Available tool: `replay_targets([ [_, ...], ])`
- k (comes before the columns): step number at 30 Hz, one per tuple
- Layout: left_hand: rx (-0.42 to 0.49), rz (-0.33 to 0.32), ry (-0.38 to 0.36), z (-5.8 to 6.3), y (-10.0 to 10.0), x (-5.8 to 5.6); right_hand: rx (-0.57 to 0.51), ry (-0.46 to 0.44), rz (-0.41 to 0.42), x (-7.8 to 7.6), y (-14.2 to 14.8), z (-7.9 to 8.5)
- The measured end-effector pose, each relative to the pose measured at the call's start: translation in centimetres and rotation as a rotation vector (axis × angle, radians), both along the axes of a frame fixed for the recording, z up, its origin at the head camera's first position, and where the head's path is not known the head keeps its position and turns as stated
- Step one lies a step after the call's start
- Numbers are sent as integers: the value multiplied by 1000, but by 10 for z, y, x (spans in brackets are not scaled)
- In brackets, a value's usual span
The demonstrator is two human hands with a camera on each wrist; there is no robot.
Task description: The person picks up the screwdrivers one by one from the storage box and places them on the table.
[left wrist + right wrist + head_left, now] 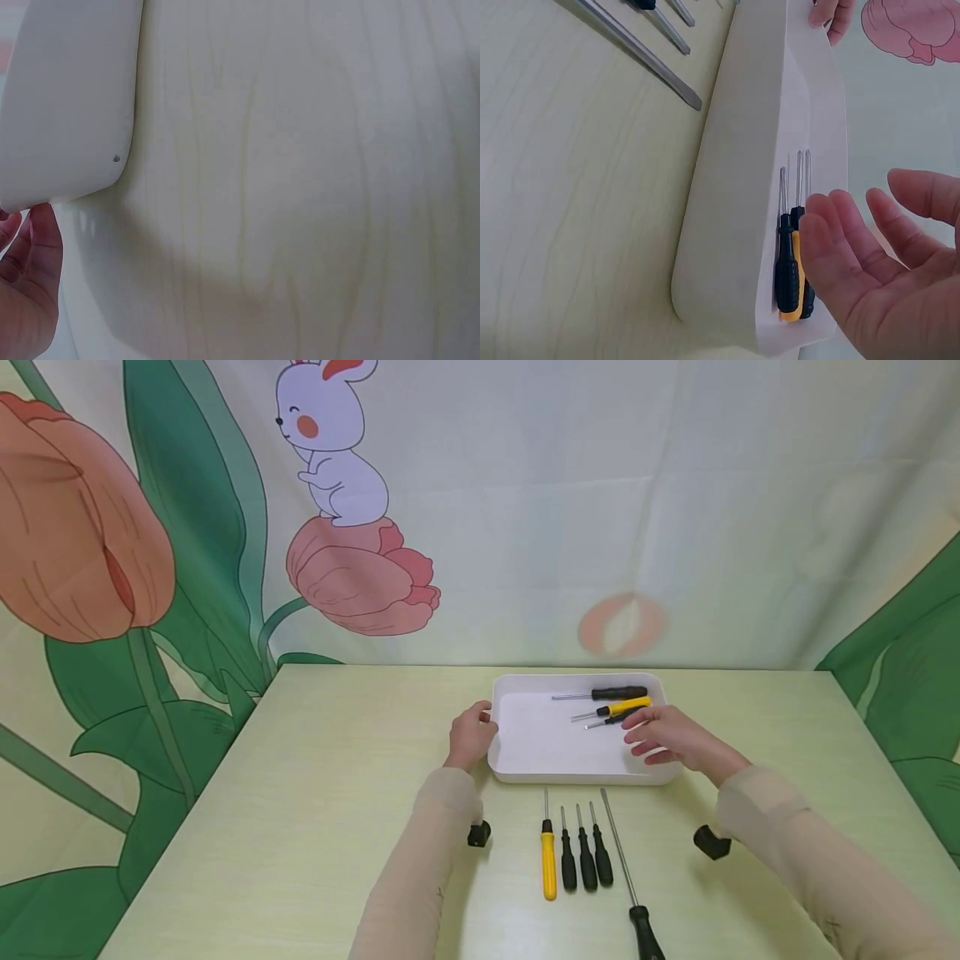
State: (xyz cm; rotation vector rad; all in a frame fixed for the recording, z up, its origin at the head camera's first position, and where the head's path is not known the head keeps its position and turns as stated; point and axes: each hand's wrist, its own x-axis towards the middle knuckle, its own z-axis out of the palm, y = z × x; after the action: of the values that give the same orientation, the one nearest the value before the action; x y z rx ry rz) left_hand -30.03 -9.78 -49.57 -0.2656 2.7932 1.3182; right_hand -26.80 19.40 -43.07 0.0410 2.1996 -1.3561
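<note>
Left hand (471,737) grips the white tray (540,739) by its left edge; right hand (671,741) loosely spread, holding nothing, over the right edge. Three screwdrivers (632,704) inside, toward far-right corner, handles right. I'd brace the rim firmly, handle by grips, shafts parallel.

A pale, wood-grained bench (300,827) fills the lower part of the head view. On it, right of centre, sits a white tray (562,756) near the far edge. Below that lie a yellow-handled screwdriver (549,864), three small black screwdrivers (587,867) side by side, and a long black-handled screwdriver (626,868) slanting toward the bottom edge.
</note>
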Motion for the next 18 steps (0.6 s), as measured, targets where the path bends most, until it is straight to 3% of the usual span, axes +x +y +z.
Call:
replay_targets([
  [12, -10, -1, 2, 2, 0, 1, 14, 87, -100, -13, -14, -11],
  [15, -16, -5, 14, 2, 0, 1, 79, 193, -84, -17, -15, -18],
  [18, -23, -11, 25, 2, 0, 1, 181, 361, -45, -22, -16, -26],
])
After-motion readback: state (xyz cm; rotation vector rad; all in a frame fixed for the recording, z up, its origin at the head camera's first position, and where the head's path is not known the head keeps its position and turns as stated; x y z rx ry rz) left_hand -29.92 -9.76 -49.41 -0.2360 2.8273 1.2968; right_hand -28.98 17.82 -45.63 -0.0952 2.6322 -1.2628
